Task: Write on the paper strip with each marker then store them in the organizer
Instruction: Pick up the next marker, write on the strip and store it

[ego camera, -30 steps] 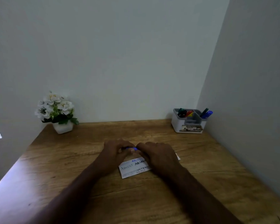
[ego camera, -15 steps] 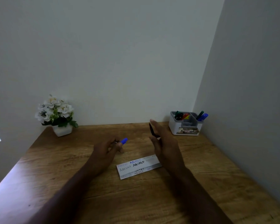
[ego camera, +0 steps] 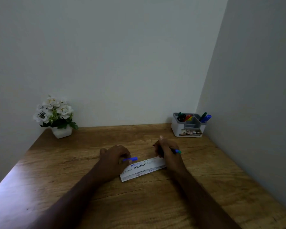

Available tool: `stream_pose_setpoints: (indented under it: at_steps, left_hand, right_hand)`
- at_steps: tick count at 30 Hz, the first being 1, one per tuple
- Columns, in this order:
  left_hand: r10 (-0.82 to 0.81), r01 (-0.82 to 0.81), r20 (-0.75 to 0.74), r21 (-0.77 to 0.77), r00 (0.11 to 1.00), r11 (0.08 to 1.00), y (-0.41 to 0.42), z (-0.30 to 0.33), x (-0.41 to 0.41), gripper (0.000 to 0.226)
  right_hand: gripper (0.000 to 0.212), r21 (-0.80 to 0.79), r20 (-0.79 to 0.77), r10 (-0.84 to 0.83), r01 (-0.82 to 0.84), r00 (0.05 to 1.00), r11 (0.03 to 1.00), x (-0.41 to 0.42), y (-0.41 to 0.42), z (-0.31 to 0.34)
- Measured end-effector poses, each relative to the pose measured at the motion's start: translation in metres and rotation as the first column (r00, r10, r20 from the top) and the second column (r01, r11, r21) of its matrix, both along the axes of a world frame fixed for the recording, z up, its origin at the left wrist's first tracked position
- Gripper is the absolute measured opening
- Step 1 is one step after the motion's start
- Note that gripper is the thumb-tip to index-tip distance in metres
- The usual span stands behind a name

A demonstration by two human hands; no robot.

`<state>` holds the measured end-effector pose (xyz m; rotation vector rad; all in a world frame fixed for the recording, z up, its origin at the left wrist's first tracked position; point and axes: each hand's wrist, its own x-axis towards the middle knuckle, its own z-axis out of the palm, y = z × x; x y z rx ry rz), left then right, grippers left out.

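Left hand [ego camera: 114, 160] pinching blue cap [ego camera: 130, 159], right hand [ego camera: 168, 151] gripping marker [ego camera: 176, 151], seemingly uncapped; both beside paper strip [ego camera: 144, 168]

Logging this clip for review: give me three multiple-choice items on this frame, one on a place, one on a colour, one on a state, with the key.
1. Where does the organizer stand?
A. far right corner of the desk
B. beside the flower pot
C. on the paper strip

2. What colour is the cap in the left hand?
A. red
B. blue
C. yellow

3. What is the right hand doing?
A. lying flat
B. gripping a marker
C. lifting the organizer

Key: A, it sits by the walls' corner; B, blue shows past the fingers; B, the marker's end sticks out behind the fingers, above the paper strip.
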<state>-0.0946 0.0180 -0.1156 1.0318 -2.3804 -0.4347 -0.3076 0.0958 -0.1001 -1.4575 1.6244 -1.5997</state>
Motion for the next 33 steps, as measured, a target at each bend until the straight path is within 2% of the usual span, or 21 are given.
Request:
stream_pose_setpoints:
  at_steps: [2,4,6,9,12,15,21,33]
  left_hand:
    - [-0.018,0.017,0.026,0.017,1.000,1.000,0.000,0.001,-0.001,0.024]
    - [-0.080,0.075,0.060,0.078,0.995,0.994,0.002,0.003,-0.002,0.048]
    - [-0.176,0.157,0.120,0.154,0.977,0.976,0.003,0.004,-0.003,0.075]
    - [-0.252,0.207,0.269,0.182,0.930,0.961,0.002,0.003,-0.003,0.092]
    - [-0.278,0.234,0.372,0.160,0.886,0.959,0.001,0.004,-0.004,0.098]
    - [-0.283,0.231,0.382,0.176,0.880,0.957,-0.001,0.004,-0.005,0.102]
    - [-0.272,0.218,0.384,0.177,0.882,0.960,-0.003,0.000,-0.008,0.101]
    - [-0.273,0.202,0.377,0.217,0.885,0.955,-0.006,0.000,-0.008,0.094]
  right_hand:
    - [0.047,0.077,0.023,0.026,-0.028,0.999,0.997,0.002,0.000,-0.002]
    - [0.031,0.125,-0.031,0.047,-0.043,0.998,0.991,0.005,-0.001,-0.003]
    - [0.022,0.124,-0.044,0.035,-0.029,0.998,0.992,0.006,-0.002,-0.005]
    - [0.020,0.093,-0.067,0.013,-0.007,0.998,0.996,0.004,0.000,-0.006]
    - [0.008,0.092,-0.192,0.068,-0.051,0.979,0.994,-0.005,0.007,-0.005]
    - [0.010,0.159,-0.238,0.052,-0.014,0.970,0.987,-0.018,0.011,-0.004]
    - [0.018,0.179,-0.141,0.004,0.022,0.990,0.984,-0.024,0.012,-0.006]
    - [0.025,0.212,-0.199,0.020,0.023,0.980,0.977,-0.022,0.007,-0.009]
